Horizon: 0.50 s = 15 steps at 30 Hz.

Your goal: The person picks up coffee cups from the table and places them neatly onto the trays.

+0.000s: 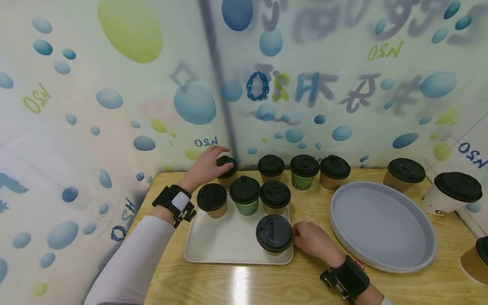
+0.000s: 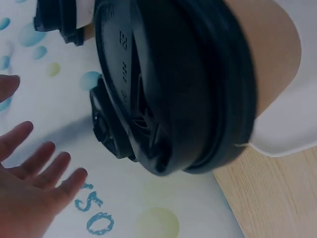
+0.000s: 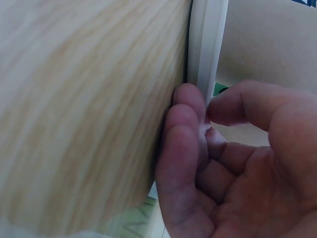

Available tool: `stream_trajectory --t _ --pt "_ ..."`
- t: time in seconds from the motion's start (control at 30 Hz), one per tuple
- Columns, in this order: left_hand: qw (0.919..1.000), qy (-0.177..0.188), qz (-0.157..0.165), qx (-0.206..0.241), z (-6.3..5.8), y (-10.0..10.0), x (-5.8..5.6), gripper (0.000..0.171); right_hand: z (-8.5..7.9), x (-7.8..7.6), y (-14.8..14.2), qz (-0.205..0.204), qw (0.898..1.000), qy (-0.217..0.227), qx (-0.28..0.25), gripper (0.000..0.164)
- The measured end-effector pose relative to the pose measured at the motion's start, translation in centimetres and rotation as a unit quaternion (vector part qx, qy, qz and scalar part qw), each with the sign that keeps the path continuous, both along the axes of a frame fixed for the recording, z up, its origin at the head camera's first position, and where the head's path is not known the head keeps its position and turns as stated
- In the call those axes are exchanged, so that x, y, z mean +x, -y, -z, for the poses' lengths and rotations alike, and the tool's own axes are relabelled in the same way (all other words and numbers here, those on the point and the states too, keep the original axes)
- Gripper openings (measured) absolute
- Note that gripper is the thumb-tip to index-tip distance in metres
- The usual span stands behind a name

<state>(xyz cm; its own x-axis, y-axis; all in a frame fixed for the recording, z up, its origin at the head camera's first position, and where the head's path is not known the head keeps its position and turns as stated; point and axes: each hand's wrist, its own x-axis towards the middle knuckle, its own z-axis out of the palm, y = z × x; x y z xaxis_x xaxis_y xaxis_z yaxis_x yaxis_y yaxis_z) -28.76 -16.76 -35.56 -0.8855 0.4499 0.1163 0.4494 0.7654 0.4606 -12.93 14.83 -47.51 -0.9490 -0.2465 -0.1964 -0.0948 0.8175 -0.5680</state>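
My left hand reaches over the tray's back left corner with its fingers spread. It overlaps the black lid of a brown paper cup in the head view; in the left wrist view the hand shows relaxed, apart from the nearest lid. At the right edge of the white tray, my right hand grips the rim, fingers curled under it and thumb above. On the tray stand a left brown cup, a green cup, another brown cup and a front cup.
A round grey tray lies right of my right hand. Along the wall stand more lidded cups, among them a green one. A brown cup and a white cup are behind the round tray; another cup sits far right.
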Motion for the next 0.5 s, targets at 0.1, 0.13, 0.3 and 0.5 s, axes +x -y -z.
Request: stream_trajectory --t 0.1,0.13,0.3,0.5 --pt "0.9994 0.021 -0.006 -0.026 0.2 -0.4 -1.0 0.059 0.0 -0.1 0.0 -0.001 1.000 0.000 -0.001 0.040" --pt "0.9990 0.025 -0.008 -0.036 0.3 -0.5 -1.3 0.060 0.0 -0.1 0.0 -0.002 1.000 -0.001 0.000 0.040" --pt "0.9946 0.055 -0.022 -0.085 0.7 -1.0 -2.5 0.071 0.1 -0.2 0.0 -0.006 1.000 -0.005 -0.002 0.040" --pt "0.9870 0.093 -0.027 -0.129 1.4 -1.8 -3.4 0.084 0.3 -0.2 -0.1 -0.008 1.000 -0.015 0.006 0.041"
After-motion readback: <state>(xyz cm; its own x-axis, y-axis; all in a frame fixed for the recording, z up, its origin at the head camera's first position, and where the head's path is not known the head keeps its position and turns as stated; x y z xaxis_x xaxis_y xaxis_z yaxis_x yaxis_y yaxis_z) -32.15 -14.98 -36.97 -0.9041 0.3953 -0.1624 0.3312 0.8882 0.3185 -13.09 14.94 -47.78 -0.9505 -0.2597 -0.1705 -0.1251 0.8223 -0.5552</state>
